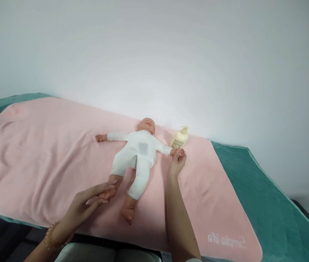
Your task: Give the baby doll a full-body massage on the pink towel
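Observation:
A baby doll [143, 147] in a white cloth body suit lies on its back, its head pointing away from me and its arms spread. My left hand [89, 200], a beaded bracelet at its wrist, has its fingers over one foot of the doll and its thumb underneath. The doll's other foot [128, 213] lies free on the blanket. With my right hand [178, 163] I grip the doll's small hand [181, 152] on the right. Just behind that grip stands a pale yellow pump bottle [180, 138], its lower part partly covered.
A pink blanket [69, 145] with mirrored lettering at its near right corner spreads beneath the doll, wrinkled on the left. Teal padding [266, 193] shows under it. A plain pale wall [154, 54] rises behind.

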Motion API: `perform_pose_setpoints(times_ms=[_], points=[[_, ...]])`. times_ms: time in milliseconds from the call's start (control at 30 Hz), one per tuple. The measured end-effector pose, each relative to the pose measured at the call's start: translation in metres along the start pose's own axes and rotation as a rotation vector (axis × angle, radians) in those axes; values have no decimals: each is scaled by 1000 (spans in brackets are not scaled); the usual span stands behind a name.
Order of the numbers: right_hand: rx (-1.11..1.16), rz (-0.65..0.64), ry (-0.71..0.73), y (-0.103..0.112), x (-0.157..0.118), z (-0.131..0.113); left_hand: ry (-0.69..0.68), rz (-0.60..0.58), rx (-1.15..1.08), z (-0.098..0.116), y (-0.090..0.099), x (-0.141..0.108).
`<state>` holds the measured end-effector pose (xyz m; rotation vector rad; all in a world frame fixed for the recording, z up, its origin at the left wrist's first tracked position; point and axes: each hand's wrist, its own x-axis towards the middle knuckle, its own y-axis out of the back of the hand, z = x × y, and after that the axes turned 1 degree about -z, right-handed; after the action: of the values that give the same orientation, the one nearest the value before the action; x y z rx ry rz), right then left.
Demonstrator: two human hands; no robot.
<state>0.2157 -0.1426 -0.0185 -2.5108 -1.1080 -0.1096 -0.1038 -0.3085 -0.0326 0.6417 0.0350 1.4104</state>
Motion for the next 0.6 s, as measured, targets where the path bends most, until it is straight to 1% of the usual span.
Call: perform_pose_setpoints(times_ms=[67,133,200,300,367,433,500,600], points=[[-63,-107,176,-11,-17,-12,-5,31,2,1,-1,15],[-107,-249,271,-22,-33,-19,-17,48,-8,5,-6,35],[-216,-400,386,-28,-44,-22,-33,73,-34,10,-12,56],[-401,-658,563,-32,-50,-18,-52,115,-93,19,-22,88],[-468,-776,628,-33,-49,-13,-45,127,-124,25,-26,106],[-500,-812,650,-33,-47,-9,-23,126,-142,29,-28,121],[-512,-810,646,-34,-45,-7,-7,120,-161,32,-29,132],[-506,-801,618,-34,-44,-5,1,119,-206,32,-31,139]])
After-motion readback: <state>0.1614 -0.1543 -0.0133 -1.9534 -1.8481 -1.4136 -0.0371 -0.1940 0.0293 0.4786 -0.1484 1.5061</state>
